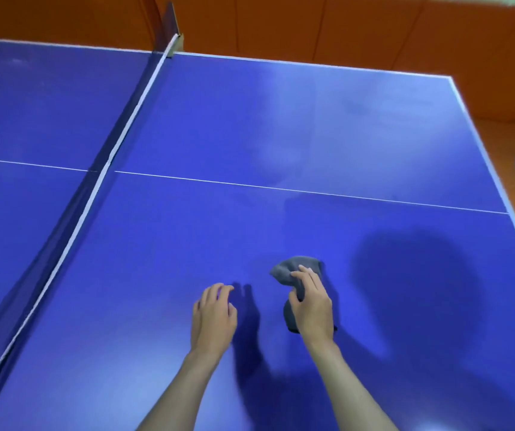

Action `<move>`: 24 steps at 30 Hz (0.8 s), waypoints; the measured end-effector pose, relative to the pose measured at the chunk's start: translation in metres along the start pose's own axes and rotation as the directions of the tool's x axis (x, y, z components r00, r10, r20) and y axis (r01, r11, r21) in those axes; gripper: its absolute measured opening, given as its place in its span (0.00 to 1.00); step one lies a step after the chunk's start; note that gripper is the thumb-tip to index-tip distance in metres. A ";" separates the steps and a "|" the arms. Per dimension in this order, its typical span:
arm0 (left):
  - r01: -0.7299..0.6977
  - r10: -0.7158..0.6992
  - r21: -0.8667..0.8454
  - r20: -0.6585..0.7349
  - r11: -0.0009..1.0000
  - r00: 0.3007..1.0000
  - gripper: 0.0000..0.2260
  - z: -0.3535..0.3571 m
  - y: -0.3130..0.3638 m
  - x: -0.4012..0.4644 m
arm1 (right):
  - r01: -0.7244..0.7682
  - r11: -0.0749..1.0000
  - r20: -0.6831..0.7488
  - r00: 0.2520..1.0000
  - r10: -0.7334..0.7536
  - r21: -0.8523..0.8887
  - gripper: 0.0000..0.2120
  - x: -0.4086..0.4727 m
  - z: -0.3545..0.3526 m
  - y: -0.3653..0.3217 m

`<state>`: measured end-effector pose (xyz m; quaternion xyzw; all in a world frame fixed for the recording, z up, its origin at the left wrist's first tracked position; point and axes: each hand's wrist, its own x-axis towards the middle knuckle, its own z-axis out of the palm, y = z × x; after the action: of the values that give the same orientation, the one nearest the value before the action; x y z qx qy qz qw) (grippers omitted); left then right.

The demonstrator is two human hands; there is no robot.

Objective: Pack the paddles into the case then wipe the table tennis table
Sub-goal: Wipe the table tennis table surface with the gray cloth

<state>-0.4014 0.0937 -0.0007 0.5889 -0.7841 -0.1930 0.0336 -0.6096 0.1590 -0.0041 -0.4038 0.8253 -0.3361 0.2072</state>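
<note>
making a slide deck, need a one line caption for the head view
Right hand grips a grey cloth on the blue table tennis table; left hand hovers beside it.

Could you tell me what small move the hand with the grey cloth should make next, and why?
Probably flatten the bunched grey cloth under the right hand and sweep it toward the white centre line. The cloth is crumpled, and the blue table beyond looks hazy. The left hand holds nothing.

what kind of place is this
Probably an indoor games or sports room. A blue table tennis table with white lines and a net fills the view, on an orange floor. The right hand grips a grey cloth on it.
</note>
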 end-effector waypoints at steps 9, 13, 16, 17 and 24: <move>0.009 -0.001 0.120 -0.071 0.993 0.997 0.20 0.044 -0.073 0.110 | 0.277 0.854 0.197 0.958 -0.209 -0.440 0.31 0.065 0.110 0.030; -0.140 0.153 0.141 -0.085 0.980 0.984 0.23 0.059 -0.099 0.133 | 0.266 0.791 0.117 0.963 -0.242 -0.551 0.29 0.135 0.123 0.023; -0.156 0.172 0.119 -0.137 0.981 0.976 0.23 0.063 -0.104 0.135 | 0.169 0.778 0.029 0.981 -0.190 -0.605 0.28 0.196 0.139 0.017; -0.158 0.176 0.121 -0.150 0.980 0.973 0.23 0.063 -0.105 0.135 | 0.136 0.785 0.015 0.987 -0.160 -0.604 0.28 0.215 0.143 0.014; -0.174 0.203 0.153 -0.201 0.973 0.958 0.23 0.067 -0.106 0.134 | 0.001 0.823 -0.017 1.000 -0.013 -0.567 0.34 0.292 0.151 -0.007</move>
<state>-0.3640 -0.0385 -0.1227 0.5296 -0.8397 -0.0711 0.0970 -0.6847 -0.1377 -0.1234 -0.4466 0.8885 -0.0806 0.0682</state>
